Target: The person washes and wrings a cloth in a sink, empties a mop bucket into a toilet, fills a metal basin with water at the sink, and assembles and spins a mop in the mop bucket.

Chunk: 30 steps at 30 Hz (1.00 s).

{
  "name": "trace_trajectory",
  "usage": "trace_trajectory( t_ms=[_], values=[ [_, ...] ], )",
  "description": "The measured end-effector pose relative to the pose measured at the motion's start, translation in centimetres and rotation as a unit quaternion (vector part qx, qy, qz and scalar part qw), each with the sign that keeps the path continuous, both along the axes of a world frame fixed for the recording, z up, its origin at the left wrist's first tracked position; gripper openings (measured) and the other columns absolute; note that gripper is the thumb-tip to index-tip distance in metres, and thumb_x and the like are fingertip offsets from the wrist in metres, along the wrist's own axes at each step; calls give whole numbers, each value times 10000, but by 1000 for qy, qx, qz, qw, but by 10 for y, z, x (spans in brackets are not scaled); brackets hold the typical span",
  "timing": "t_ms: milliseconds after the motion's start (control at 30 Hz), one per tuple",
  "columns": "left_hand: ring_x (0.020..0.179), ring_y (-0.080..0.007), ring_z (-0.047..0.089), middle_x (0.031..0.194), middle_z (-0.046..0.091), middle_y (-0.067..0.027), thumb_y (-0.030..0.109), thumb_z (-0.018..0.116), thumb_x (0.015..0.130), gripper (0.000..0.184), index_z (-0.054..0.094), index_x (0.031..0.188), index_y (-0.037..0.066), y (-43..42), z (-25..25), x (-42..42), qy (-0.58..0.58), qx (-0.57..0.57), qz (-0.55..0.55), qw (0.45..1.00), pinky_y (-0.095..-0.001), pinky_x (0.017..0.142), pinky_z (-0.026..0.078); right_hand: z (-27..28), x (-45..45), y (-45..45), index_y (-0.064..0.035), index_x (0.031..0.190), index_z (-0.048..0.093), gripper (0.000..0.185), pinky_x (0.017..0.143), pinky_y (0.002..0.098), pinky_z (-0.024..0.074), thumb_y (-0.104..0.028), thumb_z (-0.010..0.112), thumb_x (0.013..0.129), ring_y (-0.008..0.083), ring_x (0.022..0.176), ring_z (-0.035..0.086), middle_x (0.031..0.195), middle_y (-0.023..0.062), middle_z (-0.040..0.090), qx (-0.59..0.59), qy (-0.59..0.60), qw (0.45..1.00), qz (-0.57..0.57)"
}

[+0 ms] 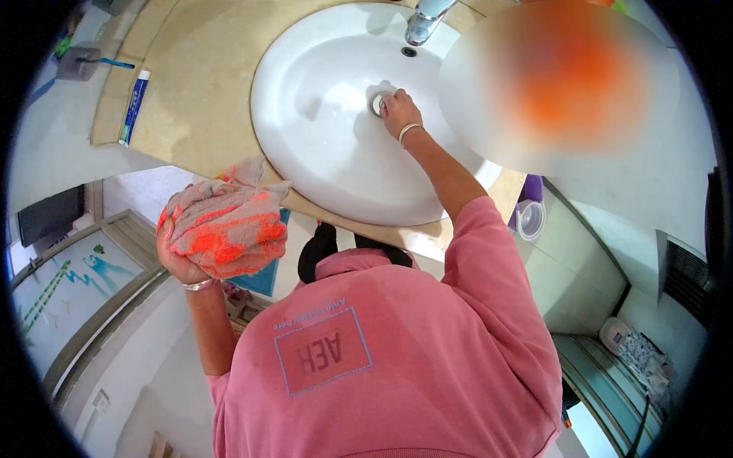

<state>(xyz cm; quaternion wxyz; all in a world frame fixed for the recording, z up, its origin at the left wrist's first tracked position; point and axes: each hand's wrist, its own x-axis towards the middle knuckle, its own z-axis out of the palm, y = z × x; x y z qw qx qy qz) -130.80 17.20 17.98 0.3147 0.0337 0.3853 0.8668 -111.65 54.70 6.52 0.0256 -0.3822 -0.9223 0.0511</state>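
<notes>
My left hand (177, 256) is wrapped round a bunched grey and orange cloth (233, 221), held up at the left, just off the counter's front edge. Inside the white oval sink (305, 153), my right hand (402, 112) has its fingers curled on the round drain stopper (379, 104). A silver bracelet is on the left wrist and a pale bangle on the right. Above the right hand the chrome faucet (424, 27) stands at the sink's back edge, near a small dark overflow hole (409, 53).
The beige counter (191, 84) surrounds the sink. A toothpaste tube (135, 107) lies at the left, beside a holder (76, 64) with a blue toothbrush. A blurred orange shape (565, 76) covers the upper right. A purple and white item (529, 210) is below the counter's right end.
</notes>
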Motion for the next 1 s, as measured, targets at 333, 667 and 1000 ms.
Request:
trace_trajectory(
  t_ms=[333, 667, 1000],
  values=[
    [979, -310, 507, 1055, 529, -198, 260, 451, 754, 458, 469, 1070, -72, -8, 11, 3, -28, 17, -15, 999, -408, 884, 377, 4, 24, -14, -87, 1104, 480, 312, 763, 371, 449, -152, 493, 800, 288, 917, 504, 972, 154, 477, -43, -2, 999, 5],
    [967, -308, 513, 1041, 536, -196, 267, 447, 750, 466, 473, 1069, -71, -8, 3, -1, -13, 10, -21, 1000, -400, 878, 382, 7, 11, -28, -162, 1226, 394, 442, 784, 361, 446, -86, 451, 794, 271, 967, 483, 1061, 133, 438, -8, -129, 992, -8],
    [961, -296, 518, 1031, 545, -181, 269, 438, 764, 441, 484, 1056, -59, 3, 18, 6, -21, 42, -52, 998, -388, 873, 387, -1, -4, -24, -119, 1303, 259, 501, 812, 364, 442, -128, 420, 829, 268, 1017, 479, 1148, 152, 416, -65, -240, 968, -21]
  ],
)
